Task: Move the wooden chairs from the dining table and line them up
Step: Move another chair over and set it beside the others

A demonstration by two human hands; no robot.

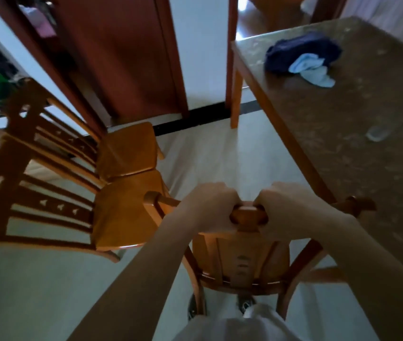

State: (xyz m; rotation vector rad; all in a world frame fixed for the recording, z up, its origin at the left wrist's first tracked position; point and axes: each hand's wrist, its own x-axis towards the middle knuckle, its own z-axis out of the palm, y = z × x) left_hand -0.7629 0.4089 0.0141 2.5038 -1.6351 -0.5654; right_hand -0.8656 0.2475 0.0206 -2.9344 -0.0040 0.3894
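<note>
Chair (244, 257) is being gripped at its top rail by both hands, left hand (210, 207) and right hand (291, 207), between tabletop (343, 143) and two lined-up chairs (126, 183); swinging it could be knocking either.

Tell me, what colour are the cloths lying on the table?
The cloths are dark navy blue with a light blue piece in front, seen in the head view.

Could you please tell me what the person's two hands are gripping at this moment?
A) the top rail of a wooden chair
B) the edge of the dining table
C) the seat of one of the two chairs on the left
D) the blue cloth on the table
A: the left hand and right hand are both closed on the top rail of the wooden chair in front of the person.
</note>
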